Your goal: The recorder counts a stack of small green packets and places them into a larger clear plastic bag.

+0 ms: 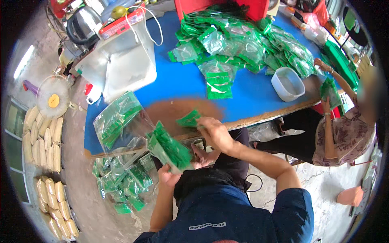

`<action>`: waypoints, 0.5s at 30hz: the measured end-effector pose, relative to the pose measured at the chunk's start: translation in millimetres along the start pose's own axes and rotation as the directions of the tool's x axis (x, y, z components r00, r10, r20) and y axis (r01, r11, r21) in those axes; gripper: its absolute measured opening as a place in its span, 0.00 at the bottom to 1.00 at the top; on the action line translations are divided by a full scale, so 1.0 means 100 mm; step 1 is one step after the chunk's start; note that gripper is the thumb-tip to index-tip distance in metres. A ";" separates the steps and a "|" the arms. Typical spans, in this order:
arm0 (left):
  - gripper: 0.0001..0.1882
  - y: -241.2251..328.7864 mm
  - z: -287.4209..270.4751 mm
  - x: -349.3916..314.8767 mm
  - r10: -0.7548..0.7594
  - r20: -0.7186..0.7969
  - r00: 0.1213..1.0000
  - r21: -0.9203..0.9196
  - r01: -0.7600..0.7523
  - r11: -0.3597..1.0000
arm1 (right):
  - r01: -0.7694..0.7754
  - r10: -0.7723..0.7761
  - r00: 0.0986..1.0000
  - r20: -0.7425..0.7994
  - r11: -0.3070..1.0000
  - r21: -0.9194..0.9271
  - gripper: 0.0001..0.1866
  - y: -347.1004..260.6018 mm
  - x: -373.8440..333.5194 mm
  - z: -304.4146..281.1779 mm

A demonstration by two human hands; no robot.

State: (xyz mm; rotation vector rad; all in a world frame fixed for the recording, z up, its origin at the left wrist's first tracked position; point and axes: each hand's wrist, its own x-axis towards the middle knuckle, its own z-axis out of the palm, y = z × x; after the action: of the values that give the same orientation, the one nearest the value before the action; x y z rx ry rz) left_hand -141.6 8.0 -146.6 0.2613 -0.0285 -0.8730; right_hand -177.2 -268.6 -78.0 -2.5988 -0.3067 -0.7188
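My left hand (pixel 169 176) grips a thick stack of green packets (pixel 170 149), held tilted just off the table's near edge. Fingers show past the stack's right side. To the right of it, my right hand (pixel 217 134) is closed, pinching one small green packet (pixel 189 118) by its right end above a worn brown patch of the table. A clear plastic bag (pixel 119 117) with green packets inside lies left of the stack, at the table's edge. Its lower part hangs down over that edge.
A big heap of clear-and-green pouches (pixel 235 42) covers the far side of the blue table (pixel 162 87). A white tub (pixel 287 84) stands right, a metal tray (pixel 127 69) left. Filled bags (pixel 125 182) lie on the floor. At right, a co-worker (pixel 344 133) holds a green pouch.
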 end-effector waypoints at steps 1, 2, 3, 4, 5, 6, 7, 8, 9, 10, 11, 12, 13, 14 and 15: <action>0.35 -0.03 0.10 0.05 0.007 0.128 0.992 0.036 -0.012 0.999 | -0.272 0.303 0.953 -0.024 0.884 0.380 0.10 -0.11 0.04 0.02; 0.35 -0.08 0.19 0.11 0.017 0.129 0.991 0.031 -0.021 0.999 | -0.452 0.567 0.820 0.075 0.562 0.692 0.09 -0.24 0.09 0.06; 0.34 -0.15 0.29 0.17 0.021 0.051 0.998 -0.031 -0.019 0.999 | -0.272 0.569 0.820 -0.066 0.487 0.830 0.08 -0.40 0.14 0.12; 0.32 -0.18 0.34 0.20 0.015 -0.032 0.999 -0.094 -0.018 0.995 | -0.369 0.579 0.770 0.268 0.061 0.927 0.12 -0.57 0.15 0.07; 0.30 -0.19 0.37 0.22 0.033 -0.029 0.999 -0.107 -0.036 0.994 | -0.600 0.484 0.715 0.505 0.055 0.798 0.14 -0.62 0.16 -0.08; 0.30 -0.17 0.34 0.22 0.029 -0.037 0.999 -0.108 -0.033 0.994 | -0.785 0.383 0.593 0.709 0.076 0.615 0.16 -0.59 0.17 -0.22; 0.29 -0.17 0.27 0.23 0.064 -0.109 0.992 -0.042 -0.069 0.997 | -0.612 0.450 0.773 0.447 0.346 0.711 0.19 -0.42 0.13 -0.09; 0.27 -0.16 0.21 0.22 0.106 -0.169 0.980 0.022 -0.104 0.994 | -0.392 0.416 0.898 0.143 0.610 0.689 0.22 -0.22 0.13 0.01; 0.27 -0.14 0.15 0.19 0.147 -0.188 0.971 0.042 -0.142 0.989 | -0.256 0.290 0.957 -0.012 0.862 0.437 0.27 -0.02 0.33 -0.20; 0.27 -0.14 0.17 0.18 0.143 -0.193 0.971 0.039 -0.138 0.990 | -0.307 0.318 0.946 -0.059 0.941 0.140 0.33 0.16 0.43 -0.29; 0.28 -0.15 0.22 0.18 0.173 -0.185 0.967 0.128 -0.151 0.980 | -0.305 0.276 0.945 -0.175 0.937 -0.169 0.42 0.44 0.44 -0.24; 0.28 -0.12 0.22 0.19 0.213 -0.174 0.962 0.219 -0.173 0.960 | -0.312 0.308 0.950 -0.056 0.910 -0.274 0.49 0.65 0.37 -0.15; 0.30 -0.08 0.15 0.14 0.224 -0.179 0.958 0.262 -0.173 0.950 | -0.212 0.224 0.974 0.021 0.946 -0.247 0.50 0.64 0.29 -0.18; 0.30 -0.03 0.08 0.09 0.220 -0.174 0.960 0.259 -0.171 0.951 | -0.111 0.133 0.986 0.096 0.971 -0.211 0.51 0.57 0.19 -0.17; 0.31 0.01 0.07 0.01 0.221 -0.142 0.965 0.306 -0.169 0.937 | -0.053 0.071 0.982 0.176 0.993 -0.103 0.51 0.39 0.16 -0.21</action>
State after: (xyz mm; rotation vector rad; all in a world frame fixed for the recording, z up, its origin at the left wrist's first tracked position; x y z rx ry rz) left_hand -141.2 6.2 -139.8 0.6016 -0.0194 -0.6421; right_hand -160.5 -310.8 -66.9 -2.7592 -0.2479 -0.4907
